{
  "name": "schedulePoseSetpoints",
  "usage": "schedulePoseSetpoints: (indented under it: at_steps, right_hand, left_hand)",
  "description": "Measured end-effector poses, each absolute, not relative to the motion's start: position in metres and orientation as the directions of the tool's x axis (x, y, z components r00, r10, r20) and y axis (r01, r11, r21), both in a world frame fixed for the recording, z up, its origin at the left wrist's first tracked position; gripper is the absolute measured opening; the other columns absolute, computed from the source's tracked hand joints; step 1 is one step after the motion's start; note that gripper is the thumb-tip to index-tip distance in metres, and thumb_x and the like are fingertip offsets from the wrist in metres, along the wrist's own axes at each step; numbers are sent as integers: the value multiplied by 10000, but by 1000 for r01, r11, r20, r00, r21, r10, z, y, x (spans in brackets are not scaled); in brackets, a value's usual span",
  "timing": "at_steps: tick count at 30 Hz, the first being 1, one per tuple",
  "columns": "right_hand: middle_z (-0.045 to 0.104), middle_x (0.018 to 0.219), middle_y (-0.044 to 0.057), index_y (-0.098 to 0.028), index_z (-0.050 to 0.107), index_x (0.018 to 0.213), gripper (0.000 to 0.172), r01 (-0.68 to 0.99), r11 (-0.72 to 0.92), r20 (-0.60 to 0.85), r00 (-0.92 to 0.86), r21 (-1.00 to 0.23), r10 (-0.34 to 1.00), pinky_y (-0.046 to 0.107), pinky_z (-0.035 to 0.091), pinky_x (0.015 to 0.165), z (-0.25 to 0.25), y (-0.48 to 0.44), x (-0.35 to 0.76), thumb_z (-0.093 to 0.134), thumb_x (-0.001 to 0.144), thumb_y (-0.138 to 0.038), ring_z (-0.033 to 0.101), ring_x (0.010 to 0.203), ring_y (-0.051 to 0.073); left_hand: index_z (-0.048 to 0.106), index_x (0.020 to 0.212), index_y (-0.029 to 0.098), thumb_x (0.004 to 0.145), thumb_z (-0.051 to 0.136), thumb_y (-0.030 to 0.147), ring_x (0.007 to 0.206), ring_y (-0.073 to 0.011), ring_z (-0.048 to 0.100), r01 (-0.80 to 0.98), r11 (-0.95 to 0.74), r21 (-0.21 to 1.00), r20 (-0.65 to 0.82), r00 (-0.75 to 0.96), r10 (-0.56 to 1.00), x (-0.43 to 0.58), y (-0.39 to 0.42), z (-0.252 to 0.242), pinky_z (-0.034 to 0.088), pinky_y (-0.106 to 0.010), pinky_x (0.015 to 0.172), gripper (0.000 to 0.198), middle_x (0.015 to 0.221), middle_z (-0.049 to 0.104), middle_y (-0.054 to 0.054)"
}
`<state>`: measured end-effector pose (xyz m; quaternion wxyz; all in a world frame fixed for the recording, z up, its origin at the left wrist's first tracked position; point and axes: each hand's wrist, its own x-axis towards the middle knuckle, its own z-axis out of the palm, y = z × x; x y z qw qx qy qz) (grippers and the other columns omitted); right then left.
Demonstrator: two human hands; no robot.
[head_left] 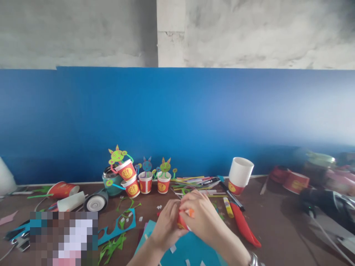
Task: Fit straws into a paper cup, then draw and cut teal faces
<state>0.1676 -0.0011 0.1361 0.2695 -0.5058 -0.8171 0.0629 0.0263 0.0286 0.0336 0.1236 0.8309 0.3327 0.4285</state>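
Observation:
Both my hands meet above a blue paper sheet, with fingers bent round a red paper cup. My left hand grips the cup from the left side. From the right, my right hand closes over its top, fingertips together near a small orange piece. Most of the cup is hidden by my fingers. Small white paper scraps lie on the blue sheet.
Behind stand red paper cups with paper animal heads and straw arms. A white cup stack, glue stick, red pouch-like item and straws sit right of centre. Paper offcuts and a dark lid lie left.

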Motion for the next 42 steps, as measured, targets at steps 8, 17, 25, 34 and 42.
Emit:
schedulePoseSetpoints:
  at_steps: [8,17,25,34,42]
  right_hand:
    - [602,725,29,-164,560,671,182,825,532,462,-403,-190,790,305,331,751,127,0,160,508,808,-56,515,752,174]
    - [639,811,24,-191,588,804,187,649,524,493,-252,-552,832,318,372,810,129,2,162,439,916,-204,568,829,178]
    - [688,841,16,-213,703,787,85,604,462,319,-336,-649,886,260,422,745,131,7,177,620,773,-198,613,823,178]
    - [623,706,19,-177,584,670,151,557,456,436,-179,-694,882,257,415,654,127,1,154,539,815,-185,566,681,159]
    - [668,1052,103,-178,653,1005,294,257,451,469,9,-855,883,301,455,833,139,13,183,462,899,-374,607,984,220]
  left_hand:
    - [485,1086,215,775,619,240,929,-240,554,504,-755,419,637,429,641,27,29,31,492,-381,794,340,1017,583,-71]
    - [486,1154,204,721,691,255,950,-263,553,412,-709,572,595,387,705,27,28,34,475,-385,809,481,1028,583,-75]
    - [528,1127,220,661,738,190,976,-254,552,363,-657,661,514,419,749,26,23,40,466,-375,832,511,1029,589,-64]
    - [545,1101,182,677,730,299,935,-271,568,296,-641,708,543,351,763,25,24,40,478,-400,816,477,1010,595,-86]
    - [420,1251,202,666,753,294,1080,-293,577,-130,-462,877,476,120,871,31,27,32,482,-392,900,679,1195,587,-118]
